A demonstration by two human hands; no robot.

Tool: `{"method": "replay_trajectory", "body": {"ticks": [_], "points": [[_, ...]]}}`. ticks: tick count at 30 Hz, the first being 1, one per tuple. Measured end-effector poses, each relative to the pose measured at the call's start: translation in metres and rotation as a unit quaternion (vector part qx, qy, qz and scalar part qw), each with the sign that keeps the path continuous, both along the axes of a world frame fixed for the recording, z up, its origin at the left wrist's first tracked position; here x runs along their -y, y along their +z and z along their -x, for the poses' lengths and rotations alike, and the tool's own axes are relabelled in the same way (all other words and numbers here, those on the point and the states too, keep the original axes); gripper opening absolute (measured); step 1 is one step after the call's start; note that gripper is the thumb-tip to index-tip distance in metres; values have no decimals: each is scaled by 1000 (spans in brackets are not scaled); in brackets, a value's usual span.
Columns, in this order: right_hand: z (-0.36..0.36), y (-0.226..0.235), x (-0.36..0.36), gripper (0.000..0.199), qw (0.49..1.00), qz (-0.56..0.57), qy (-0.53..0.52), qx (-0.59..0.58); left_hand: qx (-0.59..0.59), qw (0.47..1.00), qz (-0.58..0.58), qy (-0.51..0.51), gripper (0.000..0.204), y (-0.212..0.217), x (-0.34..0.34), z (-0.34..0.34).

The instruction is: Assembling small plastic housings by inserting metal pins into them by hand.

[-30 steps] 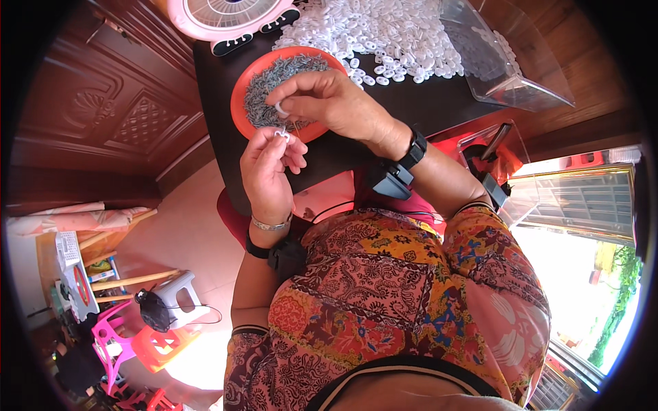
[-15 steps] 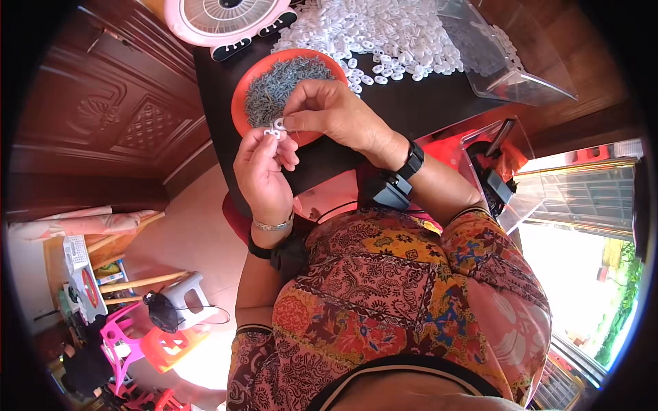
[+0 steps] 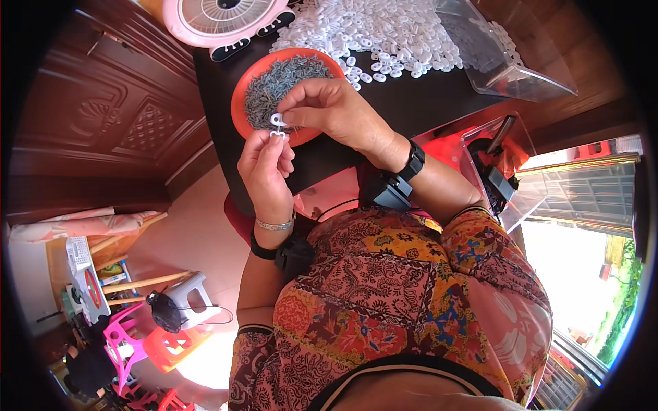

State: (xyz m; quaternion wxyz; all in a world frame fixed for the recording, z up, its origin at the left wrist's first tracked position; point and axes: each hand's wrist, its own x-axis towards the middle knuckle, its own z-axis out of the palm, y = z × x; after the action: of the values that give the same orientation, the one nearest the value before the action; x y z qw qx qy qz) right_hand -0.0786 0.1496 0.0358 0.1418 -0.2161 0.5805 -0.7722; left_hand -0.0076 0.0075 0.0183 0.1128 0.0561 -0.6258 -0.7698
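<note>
My left hand [image 3: 266, 179] pinches a small white plastic piece [image 3: 277, 135] between thumb and fingers. Just above it, my right hand [image 3: 334, 113] grips an oval white plastic piece with holes [image 3: 276, 119] by its edge. A short thin metal bit shows between the two pieces; whether it joins them I cannot tell. Both hands are over the near edge of an orange-red bowl [image 3: 238, 103], which holds a heap of small grey screw-like metal parts [image 3: 274, 85]. Farther back, a large pile of the same white oval pieces [image 3: 384, 34] covers the black table [image 3: 439, 99].
A pink fan [image 3: 226, 14] stands at the back left of the table. At the back right lies a clear plastic bin [image 3: 521, 82] with white pieces in it. Another clear box [image 3: 510, 164] stands at my right. Plastic stools [image 3: 175, 342] are on the floor at left.
The oval piece in my right hand has risen slightly from the one in my left, so a gap with a thin metal bit now shows. My left hand has shifted slightly.
</note>
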Motion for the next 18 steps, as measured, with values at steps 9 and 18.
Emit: {"method": "replay_trajectory", "body": {"ticks": [9, 18], "points": [[-12, 4, -2, 12, 990, -92, -37, -100, 3, 1000, 1, 5, 14, 0, -3, -2], [-14, 0, -1, 15, 974, -147, -38, -167, 17, 1000, -3, 7, 14, 0, -5, -3]]}}
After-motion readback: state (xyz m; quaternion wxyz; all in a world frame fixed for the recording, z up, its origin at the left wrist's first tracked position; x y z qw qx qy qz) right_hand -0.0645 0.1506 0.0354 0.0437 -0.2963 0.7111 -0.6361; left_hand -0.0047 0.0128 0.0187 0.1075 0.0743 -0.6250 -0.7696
